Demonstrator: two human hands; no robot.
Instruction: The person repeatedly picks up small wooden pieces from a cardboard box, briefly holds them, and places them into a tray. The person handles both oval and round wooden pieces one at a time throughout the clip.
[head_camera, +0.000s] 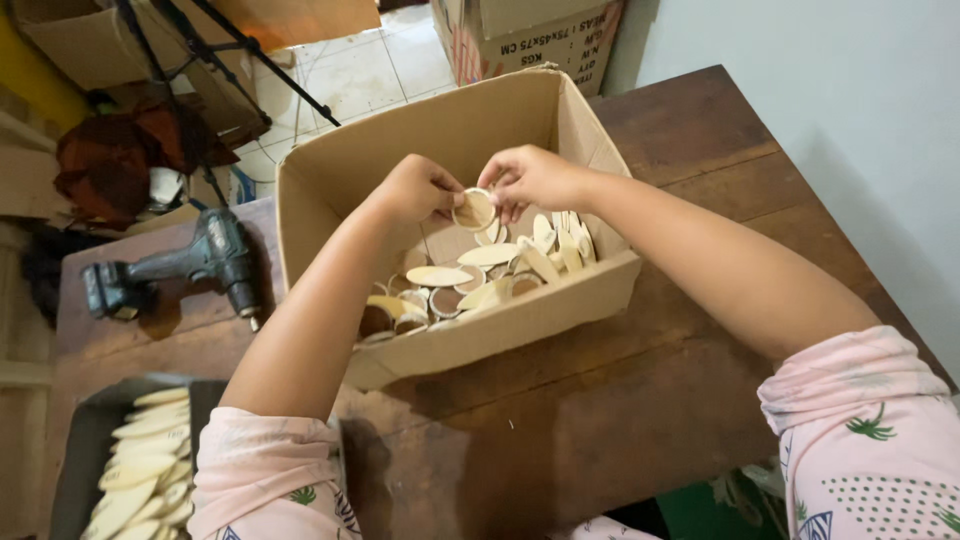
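Both my hands reach into an open cardboard box (330, 190) on a dark wooden table (700, 130). My left hand (418, 188) and my right hand (528, 177) together pinch one small round pale wooden piece (474, 211) above the box's contents. Below it lie several oval and round pale wooden pieces (470, 275), some stacked on edge at the right side of the box.
A dark power drill (190, 265) lies on the table left of the box. A dark tray (85, 440) at the lower left holds several oval wooden pieces (145, 460). Cardboard boxes (520, 35) and a tripod stand on the floor beyond.
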